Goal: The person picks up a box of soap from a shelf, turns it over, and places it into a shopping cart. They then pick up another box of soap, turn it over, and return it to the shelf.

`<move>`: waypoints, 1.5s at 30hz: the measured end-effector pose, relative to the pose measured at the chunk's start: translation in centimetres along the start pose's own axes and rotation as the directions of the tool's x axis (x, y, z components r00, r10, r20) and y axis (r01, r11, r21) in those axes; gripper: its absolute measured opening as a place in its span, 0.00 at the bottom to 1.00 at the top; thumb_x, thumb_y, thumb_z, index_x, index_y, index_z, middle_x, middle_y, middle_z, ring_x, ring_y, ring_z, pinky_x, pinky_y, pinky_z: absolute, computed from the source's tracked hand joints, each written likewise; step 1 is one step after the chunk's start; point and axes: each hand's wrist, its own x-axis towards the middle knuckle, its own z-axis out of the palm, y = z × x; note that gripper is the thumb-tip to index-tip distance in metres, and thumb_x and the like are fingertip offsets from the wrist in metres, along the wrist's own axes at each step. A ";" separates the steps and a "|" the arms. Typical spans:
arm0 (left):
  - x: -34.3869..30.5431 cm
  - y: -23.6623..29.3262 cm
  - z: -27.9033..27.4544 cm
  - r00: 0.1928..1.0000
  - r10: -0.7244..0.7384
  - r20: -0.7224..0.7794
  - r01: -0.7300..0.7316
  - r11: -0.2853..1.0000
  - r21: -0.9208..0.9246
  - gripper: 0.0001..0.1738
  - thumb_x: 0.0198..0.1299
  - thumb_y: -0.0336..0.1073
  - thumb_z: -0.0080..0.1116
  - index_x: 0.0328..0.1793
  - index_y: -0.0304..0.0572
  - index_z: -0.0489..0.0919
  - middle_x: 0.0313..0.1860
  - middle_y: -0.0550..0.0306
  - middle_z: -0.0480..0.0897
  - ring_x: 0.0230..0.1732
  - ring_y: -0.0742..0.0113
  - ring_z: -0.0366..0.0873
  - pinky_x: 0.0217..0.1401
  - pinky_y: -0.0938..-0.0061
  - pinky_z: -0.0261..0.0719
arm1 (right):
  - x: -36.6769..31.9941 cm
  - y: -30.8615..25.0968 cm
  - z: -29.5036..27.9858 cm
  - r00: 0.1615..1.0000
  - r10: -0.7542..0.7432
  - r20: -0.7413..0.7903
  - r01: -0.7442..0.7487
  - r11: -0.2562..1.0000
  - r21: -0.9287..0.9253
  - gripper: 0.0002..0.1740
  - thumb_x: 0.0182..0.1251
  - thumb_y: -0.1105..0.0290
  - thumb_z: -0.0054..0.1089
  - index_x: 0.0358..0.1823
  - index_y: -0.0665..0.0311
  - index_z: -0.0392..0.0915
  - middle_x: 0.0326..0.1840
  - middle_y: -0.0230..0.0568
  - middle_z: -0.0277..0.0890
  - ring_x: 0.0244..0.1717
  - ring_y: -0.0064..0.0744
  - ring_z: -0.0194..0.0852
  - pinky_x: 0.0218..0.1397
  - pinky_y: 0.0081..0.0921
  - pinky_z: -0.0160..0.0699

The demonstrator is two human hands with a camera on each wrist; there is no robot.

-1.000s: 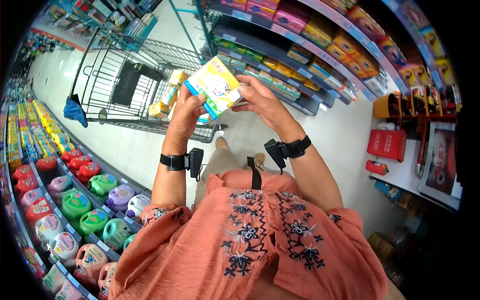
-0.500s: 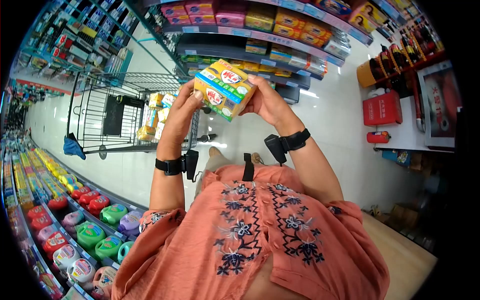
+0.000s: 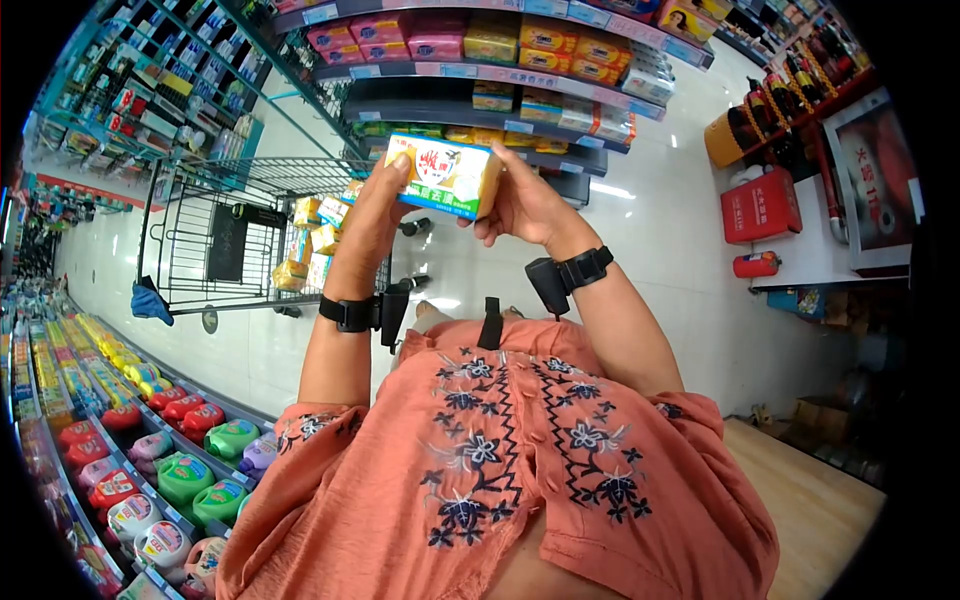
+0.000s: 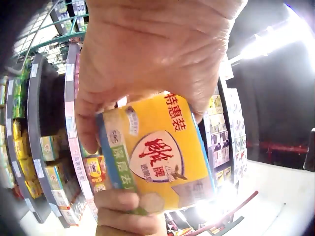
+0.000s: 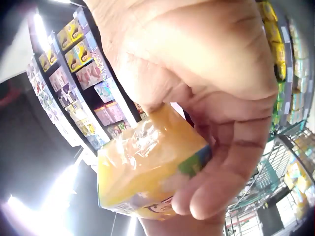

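Note:
Both hands hold a yellow pack of laundry soap (image 3: 440, 172) with a red brand mark and a green and blue band. In the head view it is in front of the chest, printed face toward the camera. My left hand (image 3: 372, 208) grips its left end, thumb on the face. My right hand (image 3: 530, 205) holds the right end between thumb and fingers. The left wrist view shows another yellow face of the soap pack (image 4: 160, 152) under the left palm. Clear wrapping shines on the soap pack (image 5: 142, 157) in the right wrist view, the right fingers curled round it.
A shopping cart (image 3: 190, 300) with several yellow packs (image 3: 305, 240) stands at the left. Shelves of boxed soap (image 3: 550, 45) run ahead. Detergent bottles (image 3: 185, 478) line the lower left. A red box (image 3: 762, 205) and a white counter (image 3: 810, 240) stand right.
The hands have turned the soap pack: a tilted corner faced the camera half a second ago, and now one printed face does. The head view has swung, so shelves and red box sit further left.

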 end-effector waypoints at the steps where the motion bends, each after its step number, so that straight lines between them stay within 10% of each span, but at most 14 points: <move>1: 0.0 -0.1 0.1 1.000 -0.022 -0.022 0.022 1.000 -0.017 0.35 0.73 0.58 0.49 0.73 0.38 0.69 0.65 0.51 0.79 0.64 0.62 0.78 0.66 0.61 0.75 | -0.4 -0.1 0.4 0.999 -0.014 -0.046 0.010 0.997 -0.074 0.47 0.74 0.27 0.35 0.69 0.66 0.68 0.40 0.55 0.83 0.26 0.39 0.85 0.31 0.36 0.91; 9: -1.1 -1.0 0.1 0.976 -0.092 -0.195 0.094 0.996 0.001 0.34 0.72 0.63 0.49 0.69 0.42 0.73 0.57 0.49 0.84 0.56 0.60 0.85 0.57 0.61 0.84 | -1.2 -0.2 0.2 0.962 -0.198 -0.188 0.140 0.949 -0.281 0.46 0.74 0.29 0.43 0.72 0.64 0.64 0.53 0.52 0.77 0.45 0.37 0.83 0.48 0.35 0.90; 45: -2.5 -0.7 1.3 0.974 -0.148 -0.173 0.189 0.948 0.257 0.49 0.68 0.76 0.42 0.73 0.35 0.72 0.60 0.41 0.81 0.45 0.56 0.85 0.44 0.67 0.87 | -1.2 0.5 -1.1 0.960 0.028 -0.279 -0.123 0.936 -0.329 0.54 0.67 0.20 0.36 0.68 0.67 0.67 0.43 0.58 0.81 0.33 0.41 0.85 0.32 0.33 0.88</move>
